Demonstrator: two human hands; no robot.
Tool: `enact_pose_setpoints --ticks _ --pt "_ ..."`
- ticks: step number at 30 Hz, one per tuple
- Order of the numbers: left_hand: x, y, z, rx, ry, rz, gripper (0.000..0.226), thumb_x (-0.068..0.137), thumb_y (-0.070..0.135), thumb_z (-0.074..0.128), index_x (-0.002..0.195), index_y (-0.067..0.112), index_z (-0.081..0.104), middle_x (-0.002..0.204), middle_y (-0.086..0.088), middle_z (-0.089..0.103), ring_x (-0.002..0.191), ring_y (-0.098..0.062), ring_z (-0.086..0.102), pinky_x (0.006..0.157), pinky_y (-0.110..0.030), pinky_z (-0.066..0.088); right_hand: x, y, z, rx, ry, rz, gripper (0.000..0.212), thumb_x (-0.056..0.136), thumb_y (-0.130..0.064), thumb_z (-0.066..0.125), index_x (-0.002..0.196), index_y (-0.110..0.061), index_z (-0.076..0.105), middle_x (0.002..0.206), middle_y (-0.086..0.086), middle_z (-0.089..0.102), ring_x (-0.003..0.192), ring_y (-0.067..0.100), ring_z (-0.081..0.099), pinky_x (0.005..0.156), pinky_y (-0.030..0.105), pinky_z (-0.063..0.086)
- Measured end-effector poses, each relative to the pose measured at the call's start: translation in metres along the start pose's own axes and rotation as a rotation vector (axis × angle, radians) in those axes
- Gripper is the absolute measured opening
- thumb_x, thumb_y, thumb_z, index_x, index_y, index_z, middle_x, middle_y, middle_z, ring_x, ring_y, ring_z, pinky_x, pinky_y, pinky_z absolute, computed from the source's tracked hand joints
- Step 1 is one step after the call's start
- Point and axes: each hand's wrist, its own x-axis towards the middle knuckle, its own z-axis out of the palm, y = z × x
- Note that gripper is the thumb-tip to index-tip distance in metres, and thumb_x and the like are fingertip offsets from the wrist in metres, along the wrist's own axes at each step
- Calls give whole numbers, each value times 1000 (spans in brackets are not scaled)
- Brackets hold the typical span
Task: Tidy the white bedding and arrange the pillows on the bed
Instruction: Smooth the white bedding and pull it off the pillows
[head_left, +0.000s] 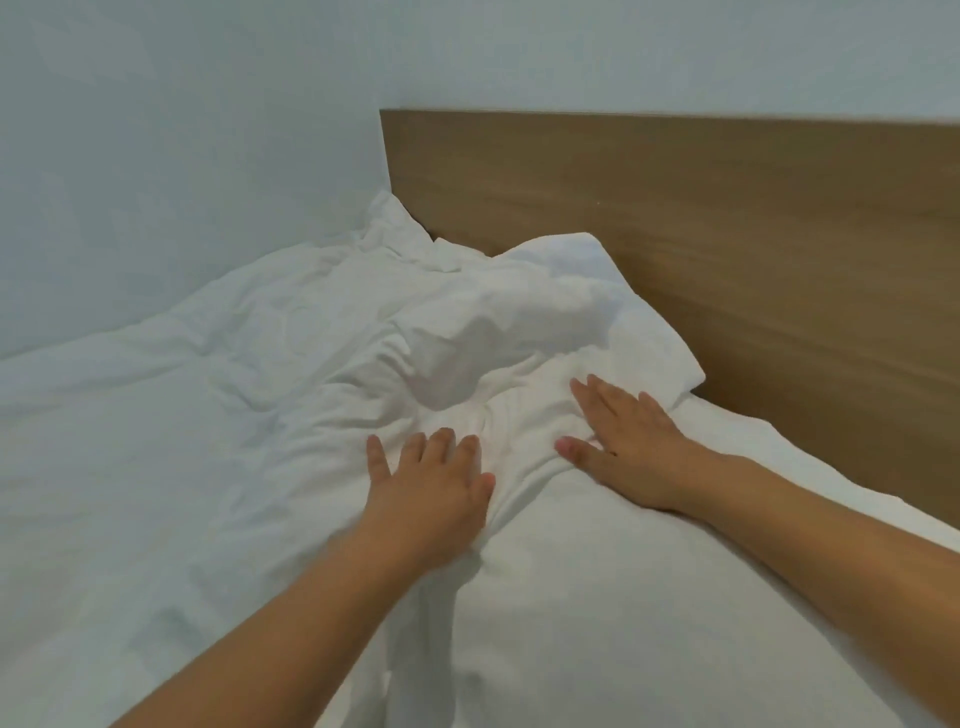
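While both palms lie flat on the white bedding, the left hand spreads its fingers apart and straight, and the right hand does the same just beside it. Between the two thumbs the fabric bunches into radiating creases. Beyond the right fingertips a rumpled white pillow leans against the wooden headboard; under that wrist and forearm lies a smoother pillow. Left of the left fingers the duvet runs to the pale wall.
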Motion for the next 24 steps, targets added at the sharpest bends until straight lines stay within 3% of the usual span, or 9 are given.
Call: enact_pose_setpoints --ticks 4,12,17,19,21,24 --pt "-66 0 -1 -97 -84 34 57 100 54 17 152 31 9 160 4 7 147 -21 7 116 -60 -1 -27 11 -8 -68 47 153 83 92 -69 23 154 -24 -9 163 2 -10 150 19 -5 120 47 -1" --pt "-137 19 8 -236 -220 125 68 96 62 25 152 35 -1 160 7 -1 147 -23 4 117 -57 7 -127 16 -14 -88 -36 379 91 85 -79 18 155 -26 -5 163 0 -6 150 18 -3 119 51 -2" --pt "-158 44 45 -238 -285 164 77 87 64 11 150 21 13 159 1 -4 144 -35 11 110 -53 26 -182 31 -4 -109 25 500 90 83 -81 19 155 -29 -1 163 0 -1 149 22 2 118 54 2" --pt "-175 60 47 -381 -225 94 65 97 49 28 153 24 6 155 -1 6 138 -34 24 107 -50 33 -204 37 -4 -110 52 533 90 83 -80 19 155 -28 1 163 3 3 149 23 5 118 53 2" --pt "-199 81 39 -432 -84 177 63 98 34 36 152 25 6 150 -2 15 130 -32 33 103 -48 38 -227 46 -8 -63 101 615 93 82 -82 22 155 -26 7 162 5 8 149 23 7 118 53 1" --pt "-234 113 27 -415 200 366 54 92 26 40 144 27 25 133 2 35 112 -25 45 87 -42 48 -262 63 -15 -41 154 772 97 78 -84 28 152 -23 18 160 5 18 147 28 12 116 56 5"
